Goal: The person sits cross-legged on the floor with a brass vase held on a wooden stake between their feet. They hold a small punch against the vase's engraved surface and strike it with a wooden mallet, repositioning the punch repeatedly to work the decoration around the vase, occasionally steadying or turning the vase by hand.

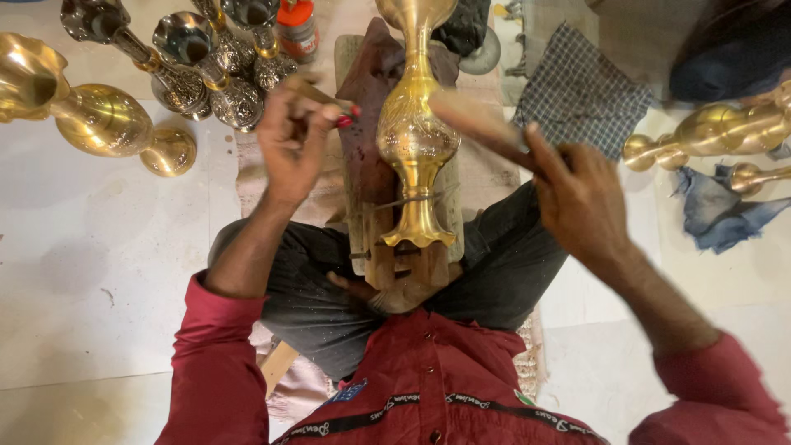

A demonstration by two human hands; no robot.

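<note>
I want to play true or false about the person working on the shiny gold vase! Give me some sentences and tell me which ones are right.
1. The brass vase lies on a wooden block in front of the person. True.
2. The right hand is empty. False: it grips a wooden-looking stick, blurred by motion.
3. The left hand holds a thin tool beside the vase. True.
4. The person wears a blue shirt. False: the sleeves are red.
5. A checked cloth lies on the floor past the right hand. True.
6. The silver-coloured vases stand on the person's right. False: they are on the left side, near the left hand.
</note>
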